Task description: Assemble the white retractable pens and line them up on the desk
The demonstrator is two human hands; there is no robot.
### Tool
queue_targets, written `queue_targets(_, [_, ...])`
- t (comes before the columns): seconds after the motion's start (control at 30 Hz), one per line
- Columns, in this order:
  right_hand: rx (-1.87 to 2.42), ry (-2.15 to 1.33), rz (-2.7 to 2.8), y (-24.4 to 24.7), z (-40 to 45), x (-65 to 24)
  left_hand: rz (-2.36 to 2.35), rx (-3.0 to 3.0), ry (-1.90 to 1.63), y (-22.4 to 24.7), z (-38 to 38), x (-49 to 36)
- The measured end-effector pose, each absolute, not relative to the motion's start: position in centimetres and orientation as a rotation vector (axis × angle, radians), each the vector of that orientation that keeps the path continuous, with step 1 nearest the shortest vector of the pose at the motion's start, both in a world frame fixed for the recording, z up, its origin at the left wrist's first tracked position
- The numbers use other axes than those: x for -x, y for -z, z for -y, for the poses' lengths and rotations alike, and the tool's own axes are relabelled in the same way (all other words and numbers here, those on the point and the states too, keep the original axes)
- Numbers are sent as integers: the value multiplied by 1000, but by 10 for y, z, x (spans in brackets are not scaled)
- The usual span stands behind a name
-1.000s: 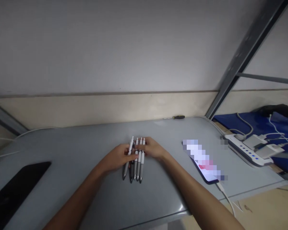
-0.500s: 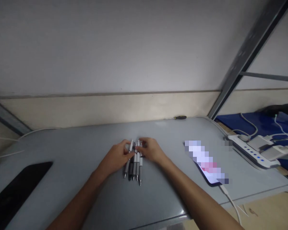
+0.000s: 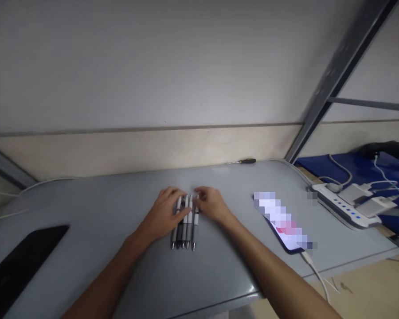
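Observation:
Several white-and-grey pens (image 3: 189,226) lie side by side on the grey table (image 3: 226,274), their silver tips toward me. My left hand (image 3: 166,210) is curved around the upper left part of the row, its thumb across the pens and its fingers at their far ends. One pen (image 3: 195,228) at the right lies slightly apart from the others. At that pen's upper end is my right hand (image 3: 209,204), with bent fingers and the thumb touching or very near it.
A lit phone (image 3: 282,223) with a white cable lies to the right, near a power strip (image 3: 346,208) with white plugs. Against the wall is a screwdriver (image 3: 248,161). A black flat object (image 3: 26,266) lies at the left. A metal post (image 3: 339,84) rises at the right.
The pens are now straighter and more parallel, and the rightmost one is separated by a small gap. My left hand has spread further over the row. The view has shifted slightly.

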State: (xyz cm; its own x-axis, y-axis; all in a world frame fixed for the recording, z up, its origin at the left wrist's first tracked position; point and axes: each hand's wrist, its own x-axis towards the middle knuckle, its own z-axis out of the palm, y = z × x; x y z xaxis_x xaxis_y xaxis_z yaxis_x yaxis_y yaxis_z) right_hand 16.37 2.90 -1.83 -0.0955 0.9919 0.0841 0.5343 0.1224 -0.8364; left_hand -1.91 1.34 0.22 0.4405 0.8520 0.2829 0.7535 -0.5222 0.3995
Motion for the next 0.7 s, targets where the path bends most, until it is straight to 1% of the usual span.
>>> queue_targets(0.17, [1422, -1024, 1537, 19, -35, -178, -1224, -2534, -587, 7, -15, 19])
queue_targets(0.33, [1259, -1242, 1399, 13, -35, -190, -1247, -2522, -521, 6, -16, 21])
queue_targets(0.47, [1229, -1281, 1341, 11, -34, -197, -1242, -2542, -483, 2, -14, 20])
queue_targets(0.7, [1178, -1371, 1196, 12, -30, -212, -1196, -2509, -532, 0, -16, 24])
